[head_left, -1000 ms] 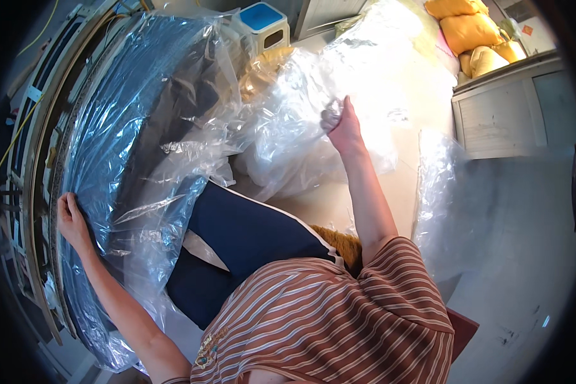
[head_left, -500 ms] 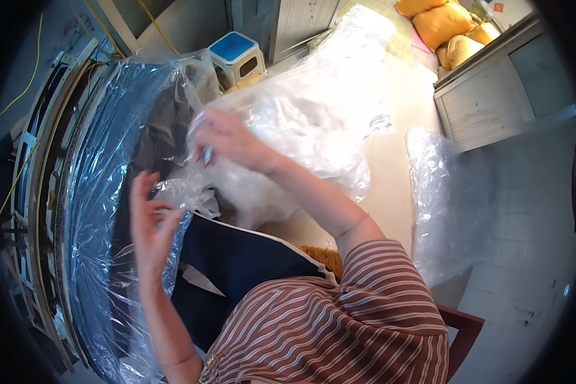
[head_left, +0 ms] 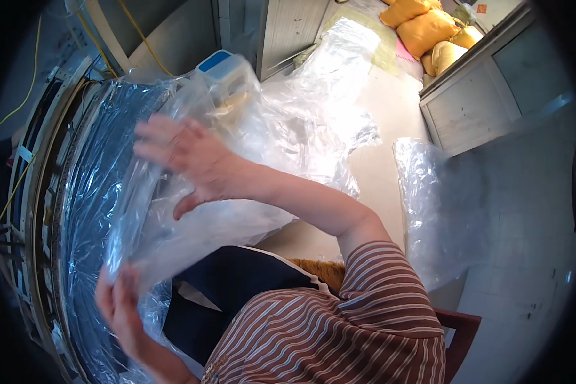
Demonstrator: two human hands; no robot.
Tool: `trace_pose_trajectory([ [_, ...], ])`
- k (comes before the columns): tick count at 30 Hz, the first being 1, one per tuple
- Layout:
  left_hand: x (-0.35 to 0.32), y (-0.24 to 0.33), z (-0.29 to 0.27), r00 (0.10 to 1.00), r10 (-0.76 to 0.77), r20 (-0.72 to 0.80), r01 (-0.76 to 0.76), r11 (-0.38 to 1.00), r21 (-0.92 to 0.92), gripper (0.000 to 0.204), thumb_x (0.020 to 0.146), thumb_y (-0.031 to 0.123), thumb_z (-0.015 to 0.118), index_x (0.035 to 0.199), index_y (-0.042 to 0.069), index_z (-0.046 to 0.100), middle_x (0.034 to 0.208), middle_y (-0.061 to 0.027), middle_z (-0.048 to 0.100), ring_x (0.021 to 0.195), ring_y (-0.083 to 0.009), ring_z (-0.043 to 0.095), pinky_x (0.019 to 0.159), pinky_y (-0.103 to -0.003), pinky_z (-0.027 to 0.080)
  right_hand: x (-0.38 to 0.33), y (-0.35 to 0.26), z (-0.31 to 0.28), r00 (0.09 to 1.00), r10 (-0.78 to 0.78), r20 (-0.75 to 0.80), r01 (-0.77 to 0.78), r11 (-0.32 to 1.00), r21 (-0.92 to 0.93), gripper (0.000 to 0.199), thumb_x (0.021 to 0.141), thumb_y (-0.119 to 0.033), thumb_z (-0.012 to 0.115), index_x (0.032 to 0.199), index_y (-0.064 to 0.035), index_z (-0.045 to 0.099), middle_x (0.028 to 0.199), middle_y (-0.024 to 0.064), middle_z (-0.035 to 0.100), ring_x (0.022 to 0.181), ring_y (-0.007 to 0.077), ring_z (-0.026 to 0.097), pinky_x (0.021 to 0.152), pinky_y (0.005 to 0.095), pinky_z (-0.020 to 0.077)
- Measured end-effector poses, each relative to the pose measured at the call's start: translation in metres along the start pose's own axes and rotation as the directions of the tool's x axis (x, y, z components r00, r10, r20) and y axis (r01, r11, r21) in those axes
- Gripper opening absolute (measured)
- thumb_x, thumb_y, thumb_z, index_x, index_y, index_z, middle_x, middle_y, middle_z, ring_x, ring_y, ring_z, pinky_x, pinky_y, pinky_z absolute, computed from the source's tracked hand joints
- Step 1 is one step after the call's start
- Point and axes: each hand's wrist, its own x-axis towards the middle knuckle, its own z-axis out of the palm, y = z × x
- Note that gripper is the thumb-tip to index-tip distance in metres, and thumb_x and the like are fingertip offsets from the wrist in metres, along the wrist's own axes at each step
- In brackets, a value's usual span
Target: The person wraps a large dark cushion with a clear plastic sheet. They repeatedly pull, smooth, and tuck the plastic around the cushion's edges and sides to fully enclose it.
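Our right hand: upper left of frame, blurred, fingers spread, thumb pointing down-left | our right forearm: slanting across the centre | our left hand: lower left, fingers upward, blurred; wrist low.

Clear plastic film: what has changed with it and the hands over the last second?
The right hand, earlier clenched on the clear film farther right, has swung left, fingers now spread. The film was drawn left too and now partly veils the stool. The left hand has come nearer the body; blur hides its grip. The orange bundles stayed put.
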Motion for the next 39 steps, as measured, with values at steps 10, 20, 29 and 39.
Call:
trace_pose_trajectory([
  [10,0.025,0.008,-0.027,0.92,-0.193,0.342,0.017,0.89,0.456,0.03,0.088,0.014,0.066,0.114,0.002,0.056,0.095,-0.006,0.06,0.084,-0.0118,0.057,0.069,-0.025,0.047,0.09,0.031,-0.069,0.859,0.359,-0.364,-0.082,0.799,0.596,0.014,0.082,-0.005,0.063,0.095,-0.0036,0.06,0.076,0.0019,0.061,0.068,0.0095,0.059,0.064,0.0241,0.0486],
  [20,0.023,-0.006,-0.288,0.626,0.323,-0.709,-0.313,0.938,0.151,0.024,0.08,0.013,0.072,0.101,0.002,0.065,0.087,-0.0018,0.06,0.079,-0.0124,0.056,0.071,-0.027,0.046,0.075,-0.17,0.013,0.838,-0.062,0.542,-0.525,0.181,0.832,0.063,0.08,0.0,0.059,0.139,-0.0081,0.039,0.119,0.0135,0.062,0.083,0.0268,0.067,0.07,0.0309,0.0507],
  [29,-0.17,-0.102,-0.36,0.576,0.155,-0.803,0.098,0.962,0.256,0.025,0.079,0.013,0.072,0.101,0.003,0.066,0.088,-0.0024,0.061,0.079,-0.013,0.057,0.071,-0.028,0.046,0.039,-0.319,0.086,0.447,-0.809,0.382,-0.841,-0.235,0.487,0.057,0.096,-0.03,0.055,0.142,-0.0039,0.036,0.111,0.0084,0.053,0.101,0.0171,0.052,0.088,0.0305,0.042],
  [39,-0.315,-0.117,-0.318,0.81,-0.291,-0.509,0.52,0.759,0.392,0.028,0.076,0.013,0.073,0.1,0.003,0.066,0.091,-0.0035,0.062,0.079,-0.0136,0.057,0.072,-0.028,0.046,0.123,-0.291,0.256,0.533,-0.65,0.542,0.22,0.725,0.653,0.06,0.086,-0.032,0.066,0.137,-0.009,0.044,0.149,0.0126,0.035,0.137,0.0325,0.033,0.111,0.0482,0.0291],
])
